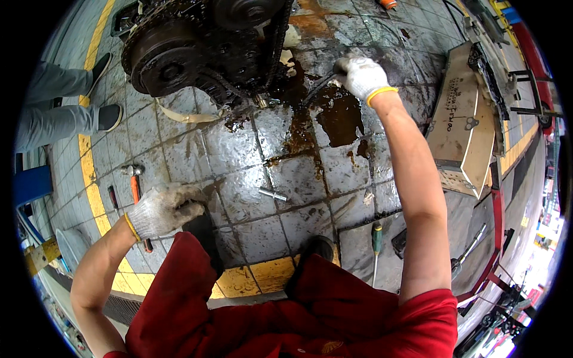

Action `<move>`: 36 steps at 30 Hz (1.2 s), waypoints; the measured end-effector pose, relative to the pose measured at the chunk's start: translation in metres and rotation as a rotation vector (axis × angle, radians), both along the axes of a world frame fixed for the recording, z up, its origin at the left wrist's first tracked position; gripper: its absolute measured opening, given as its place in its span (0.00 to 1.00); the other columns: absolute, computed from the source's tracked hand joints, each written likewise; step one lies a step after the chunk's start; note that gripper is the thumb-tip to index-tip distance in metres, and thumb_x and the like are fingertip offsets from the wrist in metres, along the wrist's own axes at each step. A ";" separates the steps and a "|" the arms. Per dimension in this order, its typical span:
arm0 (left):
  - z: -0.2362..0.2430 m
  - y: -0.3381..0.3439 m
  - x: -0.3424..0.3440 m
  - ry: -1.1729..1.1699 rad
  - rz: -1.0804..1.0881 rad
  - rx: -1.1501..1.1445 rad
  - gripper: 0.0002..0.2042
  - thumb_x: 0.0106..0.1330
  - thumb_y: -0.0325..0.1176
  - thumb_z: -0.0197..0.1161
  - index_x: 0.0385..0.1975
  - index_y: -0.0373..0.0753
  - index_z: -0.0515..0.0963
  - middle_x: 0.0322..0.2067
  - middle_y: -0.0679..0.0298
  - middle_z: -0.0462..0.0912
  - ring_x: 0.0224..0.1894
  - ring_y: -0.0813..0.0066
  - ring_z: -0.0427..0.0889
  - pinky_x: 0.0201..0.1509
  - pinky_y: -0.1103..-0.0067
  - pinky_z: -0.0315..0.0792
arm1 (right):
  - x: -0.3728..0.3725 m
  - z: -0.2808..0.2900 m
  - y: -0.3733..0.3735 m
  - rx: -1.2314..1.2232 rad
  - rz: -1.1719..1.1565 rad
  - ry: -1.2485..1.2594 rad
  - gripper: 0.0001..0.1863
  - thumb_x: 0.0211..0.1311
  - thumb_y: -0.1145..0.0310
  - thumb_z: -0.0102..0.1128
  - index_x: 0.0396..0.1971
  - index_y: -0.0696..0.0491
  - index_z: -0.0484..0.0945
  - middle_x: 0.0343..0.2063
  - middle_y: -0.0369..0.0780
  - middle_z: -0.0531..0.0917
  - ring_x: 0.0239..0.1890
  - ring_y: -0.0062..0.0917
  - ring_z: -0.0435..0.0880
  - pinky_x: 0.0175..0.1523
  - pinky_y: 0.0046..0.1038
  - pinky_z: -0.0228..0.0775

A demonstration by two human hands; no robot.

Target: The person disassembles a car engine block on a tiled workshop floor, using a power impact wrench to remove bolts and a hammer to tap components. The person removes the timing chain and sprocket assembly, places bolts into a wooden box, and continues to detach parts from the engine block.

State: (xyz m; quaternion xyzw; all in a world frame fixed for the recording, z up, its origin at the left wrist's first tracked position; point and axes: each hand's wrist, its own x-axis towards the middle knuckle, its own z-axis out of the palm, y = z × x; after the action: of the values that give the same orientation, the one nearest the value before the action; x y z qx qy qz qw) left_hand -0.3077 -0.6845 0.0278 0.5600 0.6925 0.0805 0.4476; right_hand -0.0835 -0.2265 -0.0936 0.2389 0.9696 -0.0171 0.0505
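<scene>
My right hand (364,77), in a white knit glove with a yellow cuff, is closed around the end of a dark metal bar (319,87). The bar slants down and left over oily tiles toward the engine; its exact kind is unclear. A black, greasy engine (179,56) with a round pulley and a chain stands at the upper left. My left hand (164,209), in a soiled white glove, hovers by my left knee, fingers loosely curled and apart, with nothing visible in it. Between my hands, a short silver socket-like piece (273,194) lies on the floor.
Dark oil (340,116) pools beside the engine. Left of my left hand lie an orange-handled tool (135,188) and a screwdriver (113,197). A green-handled screwdriver (376,241) rests near my right foot. A cardboard box (456,113) stands right; another person's shoes (110,117) are at left.
</scene>
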 end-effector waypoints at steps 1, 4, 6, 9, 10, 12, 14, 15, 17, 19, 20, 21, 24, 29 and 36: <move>-0.001 0.001 0.001 -0.012 0.018 -0.019 0.12 0.71 0.37 0.69 0.47 0.36 0.85 0.42 0.51 0.88 0.45 0.52 0.88 0.48 0.67 0.82 | 0.005 -0.027 0.005 0.116 0.064 0.099 0.21 0.68 0.55 0.66 0.57 0.46 0.84 0.58 0.48 0.85 0.62 0.43 0.83 0.66 0.40 0.75; -0.008 -0.005 -0.002 0.073 -0.077 0.081 0.12 0.70 0.36 0.70 0.47 0.36 0.85 0.42 0.50 0.87 0.44 0.52 0.88 0.48 0.67 0.82 | -0.008 -0.031 -0.004 0.085 0.087 -0.034 0.20 0.67 0.66 0.60 0.58 0.45 0.84 0.63 0.50 0.81 0.62 0.44 0.83 0.65 0.40 0.76; -0.003 -0.003 0.000 0.043 0.003 -0.034 0.12 0.70 0.35 0.70 0.47 0.36 0.85 0.42 0.50 0.87 0.44 0.53 0.88 0.48 0.67 0.82 | -0.012 -0.032 -0.010 0.108 0.123 -0.096 0.18 0.69 0.69 0.53 0.55 0.47 0.85 0.61 0.48 0.83 0.58 0.42 0.86 0.62 0.40 0.78; -0.005 -0.009 -0.003 -0.018 0.080 -0.092 0.13 0.69 0.36 0.70 0.48 0.36 0.85 0.43 0.49 0.88 0.45 0.53 0.88 0.48 0.67 0.82 | -0.014 -0.042 -0.012 0.150 0.192 -0.069 0.18 0.70 0.70 0.50 0.52 0.47 0.86 0.58 0.46 0.85 0.53 0.40 0.88 0.58 0.40 0.80; -0.008 -0.013 -0.005 -0.042 0.098 -0.092 0.13 0.69 0.36 0.70 0.48 0.36 0.85 0.43 0.49 0.88 0.45 0.53 0.88 0.48 0.67 0.82 | -0.014 -0.047 -0.011 0.165 0.217 -0.041 0.18 0.70 0.70 0.50 0.52 0.47 0.86 0.57 0.45 0.85 0.51 0.40 0.88 0.56 0.40 0.80; -0.012 -0.016 -0.008 -0.023 0.063 -0.072 0.13 0.70 0.36 0.70 0.49 0.36 0.85 0.44 0.50 0.88 0.46 0.53 0.88 0.49 0.67 0.82 | -0.017 -0.048 -0.012 0.147 0.235 -0.056 0.19 0.67 0.71 0.51 0.53 0.48 0.85 0.58 0.47 0.84 0.53 0.42 0.87 0.56 0.41 0.80; -0.015 -0.020 -0.011 -0.006 0.042 -0.051 0.14 0.70 0.36 0.70 0.49 0.36 0.85 0.44 0.51 0.88 0.46 0.54 0.88 0.50 0.66 0.82 | -0.019 -0.050 -0.012 0.137 0.264 -0.066 0.19 0.65 0.72 0.52 0.53 0.49 0.85 0.58 0.47 0.83 0.53 0.43 0.86 0.55 0.41 0.80; -0.016 -0.022 -0.011 0.002 0.040 -0.041 0.14 0.70 0.36 0.70 0.49 0.36 0.85 0.44 0.52 0.88 0.46 0.54 0.88 0.50 0.66 0.82 | -0.020 -0.050 -0.013 0.136 0.283 -0.068 0.19 0.65 0.72 0.52 0.52 0.49 0.85 0.58 0.46 0.83 0.53 0.42 0.86 0.55 0.41 0.81; -0.016 -0.020 -0.011 0.003 0.046 -0.064 0.14 0.70 0.36 0.70 0.50 0.37 0.85 0.44 0.52 0.88 0.46 0.54 0.88 0.51 0.66 0.82 | -0.015 -0.052 -0.010 0.172 0.344 -0.027 0.17 0.67 0.70 0.52 0.51 0.48 0.85 0.58 0.44 0.84 0.53 0.40 0.86 0.54 0.40 0.80; -0.008 -0.011 -0.009 -0.012 0.063 -0.130 0.14 0.70 0.36 0.70 0.50 0.37 0.85 0.43 0.53 0.88 0.47 0.54 0.88 0.52 0.66 0.81 | 0.002 -0.055 -0.004 0.247 0.427 0.058 0.14 0.69 0.67 0.53 0.48 0.45 0.87 0.57 0.40 0.84 0.53 0.37 0.86 0.53 0.40 0.80; -0.009 -0.015 -0.011 -0.002 0.061 -0.116 0.13 0.70 0.36 0.69 0.50 0.38 0.85 0.44 0.53 0.88 0.47 0.53 0.88 0.52 0.66 0.82 | 0.003 -0.049 -0.007 0.235 0.415 0.058 0.14 0.69 0.66 0.54 0.48 0.45 0.87 0.55 0.39 0.84 0.52 0.36 0.86 0.52 0.40 0.79; -0.012 -0.020 -0.013 0.003 0.056 -0.100 0.13 0.71 0.36 0.69 0.50 0.39 0.85 0.44 0.53 0.88 0.47 0.53 0.88 0.52 0.66 0.82 | 0.007 -0.038 -0.011 0.224 0.403 0.053 0.14 0.69 0.66 0.54 0.47 0.45 0.87 0.52 0.38 0.84 0.50 0.36 0.85 0.51 0.40 0.79; -0.010 -0.018 -0.014 -0.005 0.061 -0.123 0.13 0.71 0.36 0.68 0.52 0.40 0.85 0.44 0.52 0.88 0.45 0.54 0.89 0.50 0.67 0.82 | 0.019 -0.019 -0.015 0.226 0.435 0.234 0.12 0.65 0.65 0.61 0.46 0.46 0.86 0.45 0.37 0.84 0.43 0.35 0.84 0.47 0.38 0.78; -0.009 -0.016 -0.013 -0.012 0.087 -0.176 0.14 0.71 0.36 0.68 0.53 0.41 0.85 0.43 0.52 0.89 0.44 0.56 0.89 0.49 0.68 0.83 | 0.033 0.026 -0.047 0.194 0.430 0.474 0.14 0.55 0.67 0.71 0.43 0.47 0.86 0.45 0.36 0.85 0.44 0.33 0.85 0.46 0.36 0.77; -0.001 -0.001 -0.009 -0.052 0.175 -0.361 0.13 0.71 0.35 0.67 0.53 0.40 0.85 0.43 0.52 0.88 0.42 0.56 0.90 0.47 0.67 0.83 | 0.035 0.083 -0.080 0.274 0.495 0.551 0.16 0.53 0.66 0.68 0.45 0.46 0.87 0.44 0.35 0.87 0.44 0.31 0.84 0.46 0.35 0.76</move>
State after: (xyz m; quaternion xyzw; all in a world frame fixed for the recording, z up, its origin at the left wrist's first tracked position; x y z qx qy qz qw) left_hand -0.3168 -0.6854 0.0265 0.4061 0.7298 0.0083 0.5499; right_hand -0.0485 -0.3064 -0.0105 -0.0112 0.9684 0.0615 -0.2414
